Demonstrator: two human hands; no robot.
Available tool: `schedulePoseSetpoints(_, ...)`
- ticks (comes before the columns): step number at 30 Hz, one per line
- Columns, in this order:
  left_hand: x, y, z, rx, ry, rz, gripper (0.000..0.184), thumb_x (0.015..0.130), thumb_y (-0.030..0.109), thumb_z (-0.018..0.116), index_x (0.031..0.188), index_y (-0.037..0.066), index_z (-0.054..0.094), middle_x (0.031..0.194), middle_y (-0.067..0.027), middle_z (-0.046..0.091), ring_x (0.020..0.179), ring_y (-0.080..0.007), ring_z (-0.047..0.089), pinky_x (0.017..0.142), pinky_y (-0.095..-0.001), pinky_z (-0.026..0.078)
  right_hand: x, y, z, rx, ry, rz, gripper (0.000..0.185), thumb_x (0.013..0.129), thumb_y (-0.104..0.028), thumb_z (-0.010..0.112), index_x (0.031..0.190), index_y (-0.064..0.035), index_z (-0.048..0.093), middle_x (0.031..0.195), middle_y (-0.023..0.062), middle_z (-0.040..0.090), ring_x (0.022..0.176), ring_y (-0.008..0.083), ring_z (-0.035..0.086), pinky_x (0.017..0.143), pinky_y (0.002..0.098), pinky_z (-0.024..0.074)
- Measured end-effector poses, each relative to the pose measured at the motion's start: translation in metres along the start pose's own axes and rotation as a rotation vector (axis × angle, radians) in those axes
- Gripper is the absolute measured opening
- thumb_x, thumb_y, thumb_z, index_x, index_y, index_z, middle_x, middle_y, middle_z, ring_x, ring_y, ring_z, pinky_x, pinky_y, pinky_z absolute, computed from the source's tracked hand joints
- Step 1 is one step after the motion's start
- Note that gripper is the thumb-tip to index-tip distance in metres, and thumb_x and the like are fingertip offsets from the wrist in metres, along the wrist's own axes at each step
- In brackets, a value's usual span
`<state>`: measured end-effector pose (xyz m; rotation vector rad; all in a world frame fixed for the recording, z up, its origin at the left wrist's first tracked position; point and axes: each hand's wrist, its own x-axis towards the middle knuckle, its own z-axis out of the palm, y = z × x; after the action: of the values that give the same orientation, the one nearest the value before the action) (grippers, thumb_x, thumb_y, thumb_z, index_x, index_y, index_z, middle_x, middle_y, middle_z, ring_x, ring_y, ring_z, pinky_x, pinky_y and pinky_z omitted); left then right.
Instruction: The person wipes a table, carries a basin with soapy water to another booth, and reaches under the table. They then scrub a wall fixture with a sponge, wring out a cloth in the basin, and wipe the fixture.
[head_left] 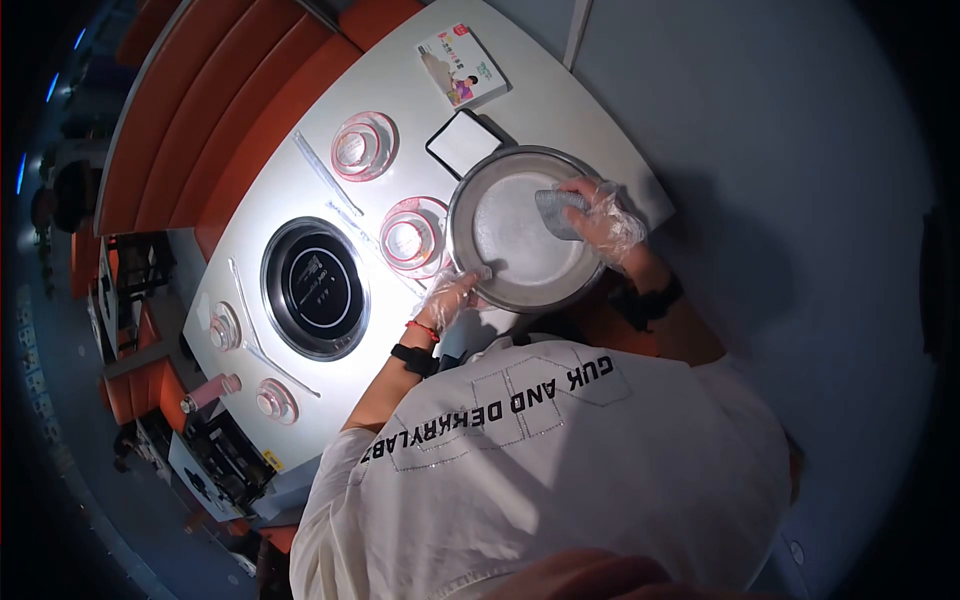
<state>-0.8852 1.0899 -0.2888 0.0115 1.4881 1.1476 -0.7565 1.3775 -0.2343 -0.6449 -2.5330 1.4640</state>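
My left hand [455, 294], in a clear plastic glove, grips the near left rim of a round metal pan [490, 285]. Its thumb lies over the rim. The pan is tilted a little and its pale inside shows. Inside it, near the right wall, my right hand [602, 222], also gloved in clear plastic, is closed on a grey cloth [556, 212]. Part of the cloth is hidden under the fingers. Close to the pan's left side stands a plate with a stacked bowl and cup [408, 240].
A round black cooktop [318, 288] is set into the white table [390, 340]. Another place setting [362, 147], a black-edged white tray [462, 142] and a printed box [463, 68] stand farther back. Left are smaller dish stacks [225, 326], a pink bottle [212, 392] and orange seating [215, 100].
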Motion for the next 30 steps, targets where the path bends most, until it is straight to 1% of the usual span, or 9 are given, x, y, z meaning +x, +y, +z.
schedulePoseSetpoints(3,-0.003,-0.010,0.000,-0.113,0.006,-0.008,0.047,0.094,0.032,0.066,0.119,-0.007,0.060,0.101,-0.0104,0.068,0.077,-0.0185,0.068,0.074,-0.0307,0.057,-0.001,-0.001,0.002,-0.004,-0.053,0.049,0.032,0.087,-0.009,0.060,0.119,-0.0066,0.058,0.115,0.0143,0.061,0.107,0.0275,0.058,0.096,0.0368,0.0452)
schedulePoseSetpoints(6,-0.011,-0.012,0.000,-0.117,-0.018,-0.042,0.051,0.096,0.026,0.064,0.130,-0.007,0.043,0.104,-0.0150,0.064,0.077,-0.0187,0.069,0.079,-0.0332,0.060,-0.005,0.020,0.013,0.055,0.017,-0.082,0.033,0.082,-0.015,0.065,0.113,-0.0072,0.062,0.111,0.0177,0.065,0.106,0.0348,0.062,0.091,0.0424,0.0491)
schedulePoseSetpoints(15,-0.045,-0.019,-0.009,-0.032,-0.169,0.051,0.063,0.097,0.023,0.060,0.145,-0.008,0.033,0.122,-0.0144,0.064,0.074,-0.0124,0.063,0.076,-0.0272,0.057,-0.050,-0.027,0.013,-0.170,0.161,0.088,0.028,0.089,-0.021,0.060,0.113,-0.0076,0.064,0.107,0.0204,0.065,0.102,0.0369,0.063,0.089,0.0418,0.0505)
schedulePoseSetpoints(18,-0.055,-0.022,-0.017,-0.003,-0.208,0.061,0.059,0.096,0.018,0.059,0.144,-0.007,0.036,0.120,-0.0143,0.064,0.076,-0.0135,0.064,0.077,-0.0287,0.057,-0.072,-0.023,0.021,-0.179,0.229,0.132,0.028,0.092,-0.024,0.056,0.114,-0.0088,0.063,0.109,0.0211,0.064,0.104,0.0380,0.061,0.091,0.0430,0.0498)
schedulePoseSetpoints(19,-0.059,-0.024,-0.019,0.012,-0.208,0.067,0.058,0.095,0.017,0.059,0.144,-0.007,0.037,0.120,-0.0144,0.064,0.076,-0.0137,0.064,0.077,-0.0290,0.058,-0.083,-0.025,0.025,-0.366,0.204,0.028,0.031,0.094,-0.028,0.052,0.116,-0.0101,0.063,0.110,0.0222,0.062,0.105,0.0390,0.059,0.093,0.0447,0.0484)
schedulePoseSetpoints(21,-0.066,-0.028,-0.022,0.079,-0.166,0.046,0.054,0.094,0.016,0.058,0.141,-0.006,0.042,0.117,-0.0140,0.065,0.077,-0.0141,0.065,0.078,-0.0301,0.057,-0.089,-0.013,0.044,-0.172,0.337,0.169,0.034,0.093,-0.030,0.054,0.121,-0.0114,0.060,0.112,0.0209,0.063,0.104,0.0389,0.059,0.094,0.0448,0.0483)
schedulePoseSetpoints(27,-0.062,-0.049,-0.043,0.194,-0.203,0.185,0.053,0.097,0.021,0.059,0.141,-0.003,0.043,0.119,-0.0173,0.064,0.081,-0.0162,0.067,0.081,-0.0302,0.057,-0.086,0.006,0.056,-0.050,0.385,0.204,0.042,0.091,-0.026,0.057,0.130,-0.0114,0.054,0.115,0.0197,0.063,0.109,0.0372,0.060,0.097,0.0418,0.0491)
schedulePoseSetpoints(29,-0.050,-0.053,-0.041,0.142,-0.183,0.182,0.048,0.098,0.019,0.057,0.139,-0.002,0.045,0.118,-0.0192,0.064,0.081,-0.0180,0.067,0.082,-0.0312,0.056,-0.085,0.009,0.063,-0.191,0.408,0.227,0.041,0.090,-0.025,0.060,0.128,-0.0097,0.056,0.113,0.0184,0.064,0.107,0.0335,0.063,0.096,0.0396,0.0495)
schedulePoseSetpoints(30,-0.039,-0.053,-0.028,0.181,-0.170,0.176,0.047,0.098,0.019,0.057,0.138,-0.002,0.045,0.118,-0.0195,0.064,0.081,-0.0179,0.067,0.082,-0.0311,0.056,-0.097,0.026,0.072,-0.009,0.561,-0.012,0.039,0.089,-0.023,0.065,0.125,-0.0087,0.058,0.107,0.0168,0.066,0.102,0.0311,0.066,0.094,0.0372,0.0505)
